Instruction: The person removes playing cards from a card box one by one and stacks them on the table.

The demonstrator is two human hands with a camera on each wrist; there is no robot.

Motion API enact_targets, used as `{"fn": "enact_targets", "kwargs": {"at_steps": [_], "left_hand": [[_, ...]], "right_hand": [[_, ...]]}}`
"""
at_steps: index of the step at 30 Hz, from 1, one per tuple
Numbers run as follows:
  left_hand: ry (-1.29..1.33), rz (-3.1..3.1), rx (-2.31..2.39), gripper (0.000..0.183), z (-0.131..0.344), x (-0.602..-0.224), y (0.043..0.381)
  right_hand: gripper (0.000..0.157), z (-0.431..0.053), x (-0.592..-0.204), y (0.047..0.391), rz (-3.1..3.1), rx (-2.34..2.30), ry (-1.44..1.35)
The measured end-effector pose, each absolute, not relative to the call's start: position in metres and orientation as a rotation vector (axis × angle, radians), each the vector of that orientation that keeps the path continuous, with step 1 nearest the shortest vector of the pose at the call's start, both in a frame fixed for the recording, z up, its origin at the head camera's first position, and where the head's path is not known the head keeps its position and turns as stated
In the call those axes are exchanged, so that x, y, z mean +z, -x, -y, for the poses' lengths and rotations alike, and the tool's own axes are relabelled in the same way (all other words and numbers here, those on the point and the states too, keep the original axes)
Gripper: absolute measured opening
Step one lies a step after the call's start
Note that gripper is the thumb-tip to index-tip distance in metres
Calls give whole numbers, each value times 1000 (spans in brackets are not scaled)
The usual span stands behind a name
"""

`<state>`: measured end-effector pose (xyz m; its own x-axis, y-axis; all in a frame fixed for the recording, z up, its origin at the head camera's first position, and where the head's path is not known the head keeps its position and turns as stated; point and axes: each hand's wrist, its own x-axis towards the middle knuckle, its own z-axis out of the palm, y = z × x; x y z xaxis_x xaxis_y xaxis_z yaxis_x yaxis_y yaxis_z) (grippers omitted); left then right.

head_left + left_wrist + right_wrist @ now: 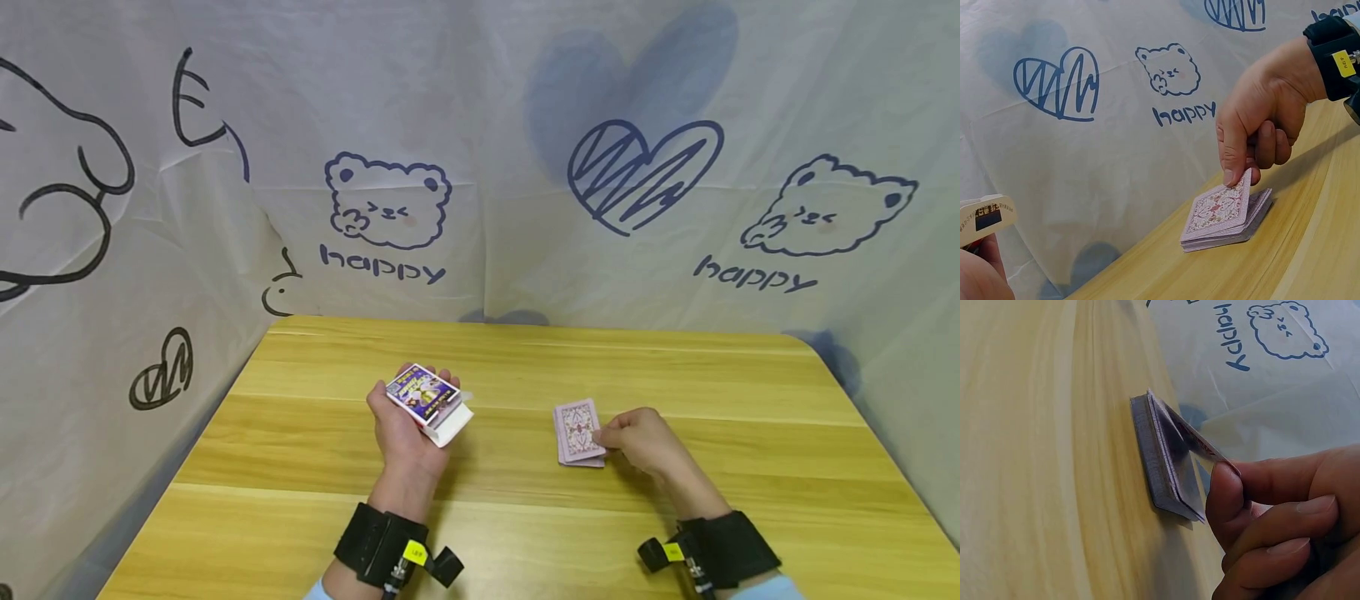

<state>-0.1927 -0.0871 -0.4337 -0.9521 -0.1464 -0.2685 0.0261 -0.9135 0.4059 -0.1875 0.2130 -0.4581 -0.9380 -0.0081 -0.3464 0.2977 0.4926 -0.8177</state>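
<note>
- Nearest in, two light-blue sleeves (768, 588), two black wrist straps (727, 546), one pair on each arm.
- Here's the left hand (401, 435), palm up, forearm angled forward, thumb along one side and fingertips showing past the far edge: it's holding one card box (423, 393).
- That box sits tilted in the palm, picture side up, its white flap (452, 426) hanging open toward the person.
- Over to the right hand (643, 437), reaching in from the right, wrist bent: thumb and forefinger pinch the top card (580, 429) near a corner, the other fingers folded in.
- One edge of that card is lifted; the opposite edge leans on the stack.
- One stack (1235, 237), slightly fanned, patterned backs up, on the table (525, 533), right of the box; too tight to count its cards.
- Farthest back, a pale cloth (510, 208): two bear faces (388, 200), two "happy" captions.
</note>
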Motion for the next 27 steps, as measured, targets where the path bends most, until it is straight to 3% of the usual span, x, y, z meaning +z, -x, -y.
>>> {"fn": "enact_targets", "kwargs": {"at_steps": [27], "left_hand": [[-468,659,-2977,50,87,-435,192]], "right_hand": [[33,-206,-472,185,-2711,-1043,-173]]}}
